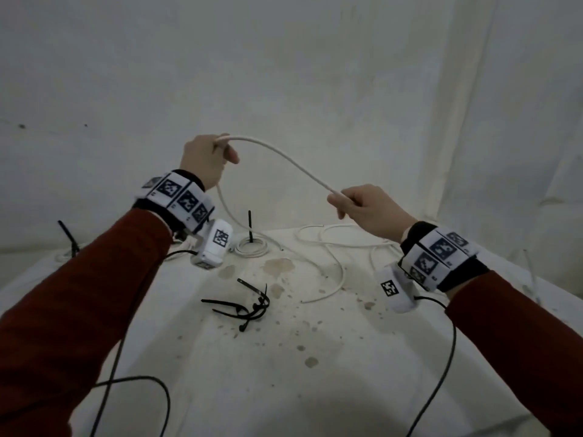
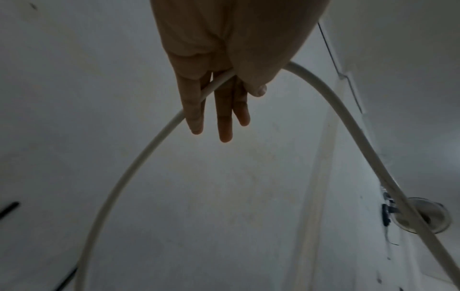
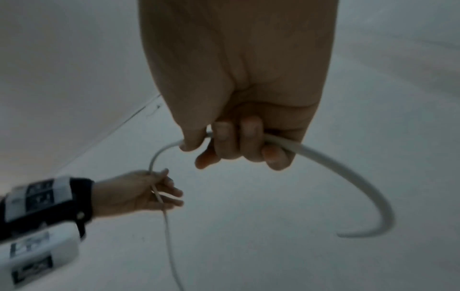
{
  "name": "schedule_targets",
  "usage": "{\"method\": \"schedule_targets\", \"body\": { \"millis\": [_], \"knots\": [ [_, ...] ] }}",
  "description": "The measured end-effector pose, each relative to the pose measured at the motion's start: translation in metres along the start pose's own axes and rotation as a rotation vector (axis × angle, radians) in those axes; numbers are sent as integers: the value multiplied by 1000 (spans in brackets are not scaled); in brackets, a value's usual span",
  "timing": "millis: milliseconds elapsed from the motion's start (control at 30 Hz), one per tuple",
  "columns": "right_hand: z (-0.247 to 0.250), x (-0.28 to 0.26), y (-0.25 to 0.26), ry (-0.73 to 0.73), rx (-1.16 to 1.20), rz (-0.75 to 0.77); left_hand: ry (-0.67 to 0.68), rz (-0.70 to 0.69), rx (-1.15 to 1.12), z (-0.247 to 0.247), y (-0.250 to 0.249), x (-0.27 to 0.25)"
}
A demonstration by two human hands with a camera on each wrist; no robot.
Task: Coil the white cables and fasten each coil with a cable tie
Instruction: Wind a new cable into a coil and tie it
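Observation:
A white cable (image 1: pixel 284 156) arches through the air between both hands, above the white table (image 1: pixel 315 389). My left hand (image 1: pixel 220 149) is raised and pinches it between thumb and fingers; in the left wrist view the cable (image 2: pixel 139 157) crosses the fingers (image 2: pixel 224 110) under the thumb. Lower and to the right, my right hand (image 1: pixel 347 200) grips it with curled fingers (image 3: pixel 236 145). A short free end (image 3: pixel 361 187) curves out past that fist. From the left hand the cable drops to the table (image 1: pixel 337 279). Loose black cable ties (image 1: pixel 246 305) lie at mid-table.
A coiled white cable (image 1: pixel 252 246) with an upright black tie sits at the back of the table. More loose white cable (image 1: pixel 331 238) lies at the back right. Another black tie (image 1: pixel 69 238) stands at the far left. Black sensor wires (image 1: pixel 441 357) trail from both wrists.

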State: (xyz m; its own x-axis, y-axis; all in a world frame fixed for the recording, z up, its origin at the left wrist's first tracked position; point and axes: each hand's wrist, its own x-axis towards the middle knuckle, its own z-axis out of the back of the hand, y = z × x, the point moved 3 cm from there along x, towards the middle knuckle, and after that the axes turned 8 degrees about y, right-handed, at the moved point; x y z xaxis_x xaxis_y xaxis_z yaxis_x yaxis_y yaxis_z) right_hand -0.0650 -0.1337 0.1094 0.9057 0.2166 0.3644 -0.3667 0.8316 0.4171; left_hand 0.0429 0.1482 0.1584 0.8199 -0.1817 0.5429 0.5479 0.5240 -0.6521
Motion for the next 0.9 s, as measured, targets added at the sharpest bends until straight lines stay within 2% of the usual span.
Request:
{"method": "schedule_targets", "body": {
  "millis": [100, 200, 300, 367, 433, 467, 567, 600, 733, 800, 900],
  "knots": [
    [-1, -4, -15, -31, -77, -53, -41, -5, 61, 30, 18, -3],
    [1, -3, -17, -109, -73, -54, -67, -4, 290, 44, 30, -11],
    [1, 5, -6, -200, 91, -24, 43, 68, 714, 45, 36, -27],
    [-3, 13, 3, -232, 197, -8, 111, 137, 876, 45, 43, -36],
    [-11, 19, 13, -222, 232, -6, 160, 179, 832, 42, 52, -43],
    [-16, 22, 15, -206, 251, -18, 178, 214, 731, 40, 57, -45],
    [-35, 28, 17, -170, 405, -77, 193, 386, 232, 32, 65, -54],
    [-41, 30, 18, -161, 462, -83, 206, 405, 154, 31, 65, -57],
    [-63, 28, 28, -112, 693, -75, 262, 289, -48, 40, 55, -70],
    [-69, 27, 31, -85, 809, -103, 253, 212, -70, 51, 50, -79],
    [-70, 28, 36, -28, 966, -172, 166, 33, 194, 73, 48, -91]
  ]
}}
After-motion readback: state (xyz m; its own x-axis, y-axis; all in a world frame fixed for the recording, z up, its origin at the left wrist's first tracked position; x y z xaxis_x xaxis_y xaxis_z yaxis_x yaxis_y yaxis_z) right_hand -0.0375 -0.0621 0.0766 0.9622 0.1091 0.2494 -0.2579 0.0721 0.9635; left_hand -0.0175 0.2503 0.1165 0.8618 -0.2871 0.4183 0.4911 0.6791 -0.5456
